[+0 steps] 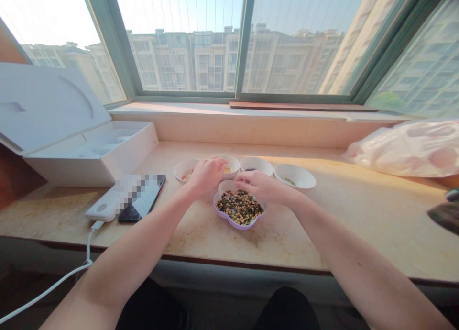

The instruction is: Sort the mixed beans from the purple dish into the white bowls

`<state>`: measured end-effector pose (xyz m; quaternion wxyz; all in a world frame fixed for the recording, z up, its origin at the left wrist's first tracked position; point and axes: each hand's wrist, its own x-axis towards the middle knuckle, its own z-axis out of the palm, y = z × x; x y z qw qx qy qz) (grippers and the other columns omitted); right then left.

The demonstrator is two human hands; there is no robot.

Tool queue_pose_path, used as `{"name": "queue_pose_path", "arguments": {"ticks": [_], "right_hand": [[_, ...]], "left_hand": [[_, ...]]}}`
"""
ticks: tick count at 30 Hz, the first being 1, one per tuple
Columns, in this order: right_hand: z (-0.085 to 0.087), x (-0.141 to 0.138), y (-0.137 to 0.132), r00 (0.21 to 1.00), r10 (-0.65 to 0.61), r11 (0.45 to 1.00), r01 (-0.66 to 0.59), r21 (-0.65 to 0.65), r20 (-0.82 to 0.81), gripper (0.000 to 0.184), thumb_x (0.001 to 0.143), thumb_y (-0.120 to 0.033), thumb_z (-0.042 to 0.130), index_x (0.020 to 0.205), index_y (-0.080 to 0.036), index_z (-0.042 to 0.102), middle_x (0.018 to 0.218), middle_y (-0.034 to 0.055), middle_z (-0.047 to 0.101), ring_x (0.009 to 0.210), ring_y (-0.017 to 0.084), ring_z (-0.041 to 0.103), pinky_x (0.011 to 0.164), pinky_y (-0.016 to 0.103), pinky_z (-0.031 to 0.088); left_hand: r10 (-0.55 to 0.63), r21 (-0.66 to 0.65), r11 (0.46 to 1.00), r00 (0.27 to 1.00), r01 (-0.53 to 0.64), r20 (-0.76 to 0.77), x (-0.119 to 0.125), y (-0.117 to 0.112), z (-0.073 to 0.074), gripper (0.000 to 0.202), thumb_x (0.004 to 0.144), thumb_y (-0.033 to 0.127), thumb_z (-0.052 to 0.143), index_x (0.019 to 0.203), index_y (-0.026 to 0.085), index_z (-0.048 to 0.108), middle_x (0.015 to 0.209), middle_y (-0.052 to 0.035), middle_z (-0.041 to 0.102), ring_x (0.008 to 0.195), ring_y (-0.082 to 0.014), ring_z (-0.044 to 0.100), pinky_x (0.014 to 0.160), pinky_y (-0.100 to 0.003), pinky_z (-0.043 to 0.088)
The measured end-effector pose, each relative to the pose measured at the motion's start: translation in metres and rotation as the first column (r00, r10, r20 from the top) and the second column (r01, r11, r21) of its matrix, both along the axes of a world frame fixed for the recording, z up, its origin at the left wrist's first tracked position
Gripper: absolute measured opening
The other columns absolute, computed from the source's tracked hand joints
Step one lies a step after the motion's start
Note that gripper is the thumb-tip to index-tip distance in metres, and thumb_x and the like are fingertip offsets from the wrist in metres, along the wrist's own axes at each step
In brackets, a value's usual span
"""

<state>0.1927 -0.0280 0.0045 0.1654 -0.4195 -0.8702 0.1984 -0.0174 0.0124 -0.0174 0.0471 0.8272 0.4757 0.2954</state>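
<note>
Green-framed windows [245, 33] look onto apartment blocks [179, 62] above a tan marble windowsill [322, 229]. On it sit an open white box [89, 153], a crumpled plastic bag [405, 148], and a white power bank [102, 208] beside a dark phone [141, 198]; its screen is pixelated, and no writing can be read. Near the front, a lilac flower-shaped dish [229, 219] holds a large heap of mixed green, dark and yellow beans [239, 208], while four white bowls [294, 178] behind it hold only small amounts. The left hand [206, 176] curls above the bowls, the right hand [263, 186] over the dish's rim; neither grip clearly holds anything, and it cannot be told whether a bean lies within either.
</note>
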Motion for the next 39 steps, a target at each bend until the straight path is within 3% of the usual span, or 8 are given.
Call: {"name": "queue_pose_path", "arguments": {"ticks": [3,7,10,13,17,22,27,39], "right_hand": [[0.014,0.023,0.007,0.986,-0.165,0.984,0.165,0.064,-0.004,0.034,0.102,-0.039,0.046,0.087,-0.020,0.070,0.086,0.0053,0.073,0.078,0.020,0.063,0.069,0.031,0.042],[0.030,0.069,0.022,0.891,-0.446,0.891,0.434,0.132,0.083,0.024,0.092,-0.036,0.058,0.092,-0.019,0.074,0.089,0.0064,0.075,0.080,0.021,0.066,0.071,0.030,0.044],[0.033,0.099,0.032,0.808,-0.547,0.837,0.535,0.116,0.220,0.015,0.080,-0.028,0.065,0.085,-0.019,0.076,0.092,0.0076,0.076,0.084,0.023,0.068,0.069,0.029,0.045],[0.028,0.118,0.039,0.728,-0.559,0.793,0.609,0.002,0.396,0.009,0.074,-0.027,0.068,0.075,-0.020,0.074,0.078,0.0053,0.072,0.071,0.021,0.064,0.058,0.029,0.039],[0.019,0.126,0.046,0.692,-0.526,0.765,0.639,-0.081,0.494,0.009,0.071,-0.028,0.068,0.066,-0.020,0.069,0.063,0.0008,0.060,0.056,0.016,0.051,0.052,0.029,0.030],[0.015,0.126,0.050,0.731,-0.527,0.789,0.610,-0.068,0.434,0.020,0.071,-0.039,0.071,0.064,-0.020,0.070,0.063,0.0016,0.060,0.060,0.018,0.054,0.054,0.029,0.035],[0.018,0.122,0.048,0.724,-0.556,0.779,0.625,-0.047,0.409,0.023,0.073,-0.043,0.072,0.072,-0.020,0.075,0.068,0.0038,0.065,0.067,0.021,0.060,0.058,0.029,0.039],[0.020,0.117,0.045,0.734,-0.565,0.789,0.614,-0.011,0.377,0.024,0.071,-0.043,0.072,0.078,-0.022,0.079,0.069,0.0038,0.068,0.069,0.022,0.062,0.061,0.030,0.042]], "left_hand": [[-0.066,-0.015,0.998,0.998,0.065,-0.016,0.000,-0.003,0.004,0.031,0.100,0.018,0.050,0.112,0.019,0.077,0.119,-0.0081,0.077,0.107,-0.0230,0.071,0.096,-0.035,0.055],[-0.291,-0.087,0.956,0.947,0.281,-0.137,0.003,-0.017,0.014,0.025,0.098,0.017,0.054,0.100,0.020,0.079,0.102,-0.0050,0.078,0.094,-0.0196,0.071,0.089,-0.031,0.054],[-0.419,-0.160,0.906,0.886,0.393,-0.197,0.006,-0.030,0.020,0.020,0.097,0.021,0.060,0.106,0.022,0.078,0.108,-0.0036,0.077,0.093,-0.0181,0.071,0.086,-0.028,0.052],[-0.514,-0.262,0.852,0.820,0.453,-0.253,0.009,-0.038,0.022,0.023,0.093,0.034,0.071,0.114,0.025,0.077,0.113,-0.0028,0.076,0.101,-0.0203,0.071,0.087,-0.028,0.052],[-0.576,-0.344,0.806,0.773,0.482,-0.265,0.014,-0.041,0.020,0.034,0.087,0.042,0.078,0.114,0.022,0.076,0.117,-0.0059,0.074,0.107,-0.0236,0.070,0.092,-0.031,0.052],[-0.610,-0.356,0.780,0.750,0.514,-0.256,0.019,-0.041,0.018,0.014,0.089,0.023,0.073,0.101,0.019,0.079,0.108,-0.0068,0.074,0.105,-0.0241,0.069,0.094,-0.033,0.052],[-0.604,-0.368,0.782,0.758,0.503,-0.247,0.020,-0.036,0.013,0.026,0.090,0.010,0.063,0.107,0.021,0.079,0.108,-0.0047,0.077,0.102,-0.0212,0.069,0.093,-0.031,0.052],[-0.566,-0.375,0.800,0.797,0.468,-0.211,0.018,-0.025,0.002,0.025,0.090,0.012,0.063,0.104,0.022,0.081,0.107,-0.0029,0.080,0.099,-0.0195,0.072,0.092,-0.029,0.051]]}}
